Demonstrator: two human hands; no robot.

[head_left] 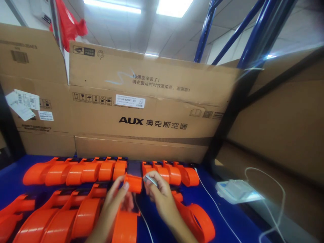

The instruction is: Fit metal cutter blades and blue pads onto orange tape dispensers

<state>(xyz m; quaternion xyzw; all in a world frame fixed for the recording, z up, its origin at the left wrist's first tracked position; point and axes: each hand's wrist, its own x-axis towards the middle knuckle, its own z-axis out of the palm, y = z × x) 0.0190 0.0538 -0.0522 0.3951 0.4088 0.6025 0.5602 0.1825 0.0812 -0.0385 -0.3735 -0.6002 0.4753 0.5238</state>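
Observation:
My left hand is closed around the upper part of an orange plastic piece, thumb across its front. A broad, curved orange part shows just below that hand; I cannot tell whether the two are joined. In the fingers of my right hand is a small silver-grey strip, pinched just right of the orange piece. The strip looks like metal, and its tip is beside the piece; contact between them is unclear.
Orange plastic parts with rounded bands stand in a back row and a front row on the blue surface. A clear plastic box and white cable lie right. Behind is a cardboard panel, flanked by a dark post.

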